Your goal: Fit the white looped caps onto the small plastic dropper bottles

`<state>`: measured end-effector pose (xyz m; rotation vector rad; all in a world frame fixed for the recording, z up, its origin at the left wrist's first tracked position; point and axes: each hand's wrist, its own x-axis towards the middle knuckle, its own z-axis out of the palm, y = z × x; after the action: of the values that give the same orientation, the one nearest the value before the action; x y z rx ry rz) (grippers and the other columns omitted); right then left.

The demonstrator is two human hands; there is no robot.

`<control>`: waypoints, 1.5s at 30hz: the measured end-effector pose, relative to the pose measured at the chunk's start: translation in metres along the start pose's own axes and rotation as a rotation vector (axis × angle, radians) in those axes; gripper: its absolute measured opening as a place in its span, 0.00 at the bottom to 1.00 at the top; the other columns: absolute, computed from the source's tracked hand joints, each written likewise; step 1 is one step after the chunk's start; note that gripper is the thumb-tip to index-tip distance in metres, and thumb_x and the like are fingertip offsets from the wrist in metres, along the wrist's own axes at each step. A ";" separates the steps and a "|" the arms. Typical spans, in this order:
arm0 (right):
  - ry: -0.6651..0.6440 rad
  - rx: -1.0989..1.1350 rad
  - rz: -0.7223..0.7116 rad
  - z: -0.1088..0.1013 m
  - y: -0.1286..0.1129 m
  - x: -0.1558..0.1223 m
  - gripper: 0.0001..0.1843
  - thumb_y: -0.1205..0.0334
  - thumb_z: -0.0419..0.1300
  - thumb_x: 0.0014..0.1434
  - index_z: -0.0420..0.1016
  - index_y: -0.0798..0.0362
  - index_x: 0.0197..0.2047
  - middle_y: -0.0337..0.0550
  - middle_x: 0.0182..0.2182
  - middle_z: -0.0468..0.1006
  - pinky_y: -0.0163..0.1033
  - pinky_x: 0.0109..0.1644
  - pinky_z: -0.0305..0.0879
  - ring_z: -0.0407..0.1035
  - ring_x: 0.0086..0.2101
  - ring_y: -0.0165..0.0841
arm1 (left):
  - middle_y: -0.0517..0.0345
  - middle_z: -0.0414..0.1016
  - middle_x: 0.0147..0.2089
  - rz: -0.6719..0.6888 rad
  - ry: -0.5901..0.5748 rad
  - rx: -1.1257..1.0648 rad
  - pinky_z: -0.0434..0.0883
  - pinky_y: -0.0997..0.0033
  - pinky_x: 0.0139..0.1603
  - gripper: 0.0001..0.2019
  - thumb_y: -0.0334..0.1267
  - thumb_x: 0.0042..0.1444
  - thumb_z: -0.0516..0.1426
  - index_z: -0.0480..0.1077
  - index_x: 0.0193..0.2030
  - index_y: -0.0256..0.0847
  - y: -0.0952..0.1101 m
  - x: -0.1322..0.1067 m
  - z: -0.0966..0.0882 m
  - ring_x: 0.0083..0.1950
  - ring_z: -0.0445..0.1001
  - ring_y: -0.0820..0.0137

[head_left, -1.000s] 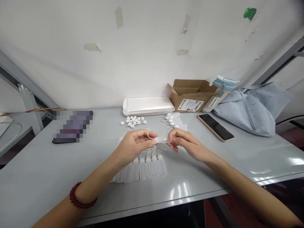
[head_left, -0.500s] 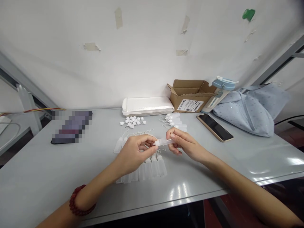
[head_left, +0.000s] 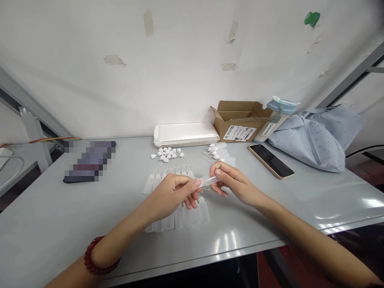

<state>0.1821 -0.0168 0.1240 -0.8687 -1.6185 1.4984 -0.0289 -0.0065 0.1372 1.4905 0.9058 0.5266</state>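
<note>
Both hands hold one small translucent plastic bottle (head_left: 210,181) above the grey table (head_left: 60,216). My right hand (head_left: 232,184) pinches its body between thumb and fingers. My left hand (head_left: 175,194) is closed on its capped end. Beneath the hands lie rows of similar flat bottles (head_left: 180,214) with looped cap tethers. A heap of small white caps (head_left: 168,153) and a few loose bottles (head_left: 220,151) lie further back.
At the back stand a stack of white trays (head_left: 186,134), an open cardboard box (head_left: 240,120) and a blue-lidded cup (head_left: 274,119). A phone (head_left: 271,160) and a pale blue bag (head_left: 315,138) lie to the right. A dark object (head_left: 88,161) lies at left.
Both hands have lowered the bottle slightly toward the rows. The left fingers have closed over its capped end, and the tether loop that stood above it is no longer visible.
</note>
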 end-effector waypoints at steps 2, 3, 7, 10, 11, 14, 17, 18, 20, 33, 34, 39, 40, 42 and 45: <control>-0.015 -0.013 0.015 0.000 0.000 0.000 0.12 0.52 0.47 0.67 0.61 0.52 0.39 0.33 0.20 0.65 0.33 0.26 0.55 0.57 0.21 0.26 | 0.57 0.75 0.26 0.037 0.054 0.073 0.71 0.72 0.30 0.13 0.46 0.57 0.56 0.74 0.30 0.40 -0.001 -0.001 0.001 0.27 0.74 0.69; -0.022 -0.018 0.023 0.000 0.000 0.000 0.12 0.52 0.46 0.67 0.60 0.52 0.39 0.33 0.20 0.65 0.33 0.26 0.55 0.57 0.21 0.26 | 0.58 0.75 0.26 0.065 0.096 0.116 0.71 0.72 0.30 0.11 0.45 0.56 0.56 0.75 0.31 0.41 -0.002 -0.002 0.002 0.28 0.74 0.69; -0.029 -0.017 0.038 0.001 0.000 0.001 0.11 0.52 0.46 0.67 0.58 0.51 0.40 0.32 0.19 0.67 0.33 0.25 0.54 0.57 0.20 0.26 | 0.60 0.78 0.32 0.263 0.280 0.307 0.71 0.70 0.36 0.05 0.39 0.55 0.58 0.76 0.35 0.45 -0.005 -0.003 0.006 0.32 0.75 0.68; -0.012 -0.021 0.028 0.001 0.001 0.001 0.12 0.51 0.46 0.67 0.58 0.51 0.41 0.33 0.20 0.67 0.33 0.26 0.55 0.58 0.20 0.26 | 0.61 0.78 0.35 0.303 0.300 0.316 0.71 0.70 0.39 0.05 0.37 0.53 0.59 0.76 0.36 0.46 -0.004 -0.002 0.006 0.34 0.75 0.68; -0.004 -0.022 0.021 0.001 0.001 0.001 0.12 0.51 0.46 0.67 0.58 0.51 0.40 0.33 0.20 0.68 0.33 0.26 0.55 0.58 0.20 0.26 | 0.61 0.78 0.34 0.263 0.270 0.268 0.71 0.71 0.37 0.06 0.38 0.53 0.59 0.76 0.37 0.46 -0.003 -0.002 0.005 0.34 0.75 0.68; 0.007 -0.018 0.004 0.001 0.000 0.001 0.11 0.52 0.46 0.67 0.58 0.51 0.40 0.34 0.21 0.68 0.33 0.27 0.56 0.59 0.21 0.26 | 0.59 0.75 0.28 0.067 0.125 0.082 0.69 0.73 0.28 0.11 0.46 0.55 0.57 0.75 0.32 0.41 0.002 -0.001 0.003 0.27 0.73 0.70; -0.009 -0.020 0.008 0.002 -0.001 0.000 0.11 0.52 0.46 0.67 0.58 0.51 0.41 0.33 0.20 0.68 0.33 0.27 0.57 0.59 0.21 0.26 | 0.59 0.69 0.22 -0.122 -0.029 -0.087 0.65 0.74 0.21 0.22 0.54 0.59 0.50 0.73 0.28 0.37 0.004 -0.001 0.001 0.20 0.67 0.74; -0.013 -0.022 0.010 0.003 -0.001 0.000 0.11 0.52 0.46 0.67 0.58 0.51 0.41 0.33 0.20 0.68 0.33 0.27 0.57 0.59 0.21 0.26 | 0.60 0.68 0.22 -0.158 -0.059 -0.127 0.63 0.75 0.20 0.24 0.55 0.59 0.49 0.73 0.29 0.36 0.004 -0.001 0.000 0.19 0.66 0.75; -0.019 -0.029 0.013 0.004 -0.001 0.000 0.11 0.52 0.46 0.67 0.58 0.51 0.41 0.33 0.20 0.68 0.33 0.26 0.56 0.58 0.21 0.26 | 0.62 0.66 0.22 -0.151 -0.058 -0.142 0.62 0.76 0.20 0.22 0.53 0.59 0.50 0.72 0.30 0.36 0.003 -0.002 0.000 0.19 0.64 0.77; 0.088 -0.223 -0.031 0.002 0.000 0.001 0.11 0.53 0.49 0.66 0.62 0.52 0.41 0.35 0.23 0.69 0.34 0.28 0.59 0.61 0.23 0.27 | 0.62 0.68 0.23 0.177 0.170 0.264 0.64 0.76 0.28 0.13 0.40 0.59 0.53 0.68 0.25 0.38 -0.001 -0.001 0.009 0.26 0.67 0.74; 0.125 -0.316 -0.063 0.002 0.000 0.001 0.10 0.54 0.51 0.65 0.64 0.52 0.42 0.36 0.25 0.70 0.34 0.30 0.60 0.63 0.25 0.27 | 0.61 0.69 0.23 0.115 0.144 0.183 0.64 0.76 0.27 0.14 0.42 0.59 0.53 0.69 0.26 0.38 0.000 -0.001 0.007 0.25 0.68 0.74; 0.225 -0.623 -0.284 0.002 0.003 0.002 0.08 0.59 0.56 0.62 0.69 0.52 0.43 0.41 0.33 0.74 0.34 0.32 0.62 0.65 0.30 0.29 | 0.58 0.71 0.25 -0.107 0.009 -0.132 0.66 0.76 0.24 0.21 0.51 0.59 0.51 0.72 0.29 0.35 0.001 0.001 -0.001 0.24 0.69 0.75; 0.228 -0.647 -0.315 0.002 0.004 0.001 0.08 0.60 0.56 0.62 0.69 0.53 0.44 0.42 0.33 0.74 0.34 0.32 0.63 0.66 0.30 0.30 | 0.57 0.71 0.26 -0.148 -0.016 -0.193 0.66 0.76 0.22 0.21 0.52 0.59 0.52 0.73 0.31 0.34 0.000 0.001 -0.002 0.23 0.69 0.74; 0.230 -0.700 -0.356 0.002 0.007 0.001 0.09 0.60 0.56 0.63 0.69 0.54 0.44 0.44 0.33 0.75 0.34 0.32 0.63 0.66 0.30 0.30 | 0.57 0.71 0.26 -0.212 -0.058 -0.300 0.66 0.77 0.20 0.21 0.53 0.58 0.53 0.72 0.32 0.34 -0.002 0.002 -0.002 0.23 0.68 0.75; 0.213 -0.758 -0.398 0.001 0.010 0.001 0.10 0.61 0.53 0.64 0.69 0.57 0.44 0.45 0.32 0.75 0.35 0.31 0.63 0.66 0.28 0.30 | 0.58 0.69 0.24 -0.246 -0.090 -0.398 0.65 0.78 0.18 0.21 0.52 0.58 0.54 0.72 0.30 0.32 -0.004 0.003 -0.002 0.20 0.66 0.77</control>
<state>0.1807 -0.0161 0.1139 -0.9732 -2.0642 0.4823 -0.0292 -0.0033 0.1333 1.0188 0.8426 0.4247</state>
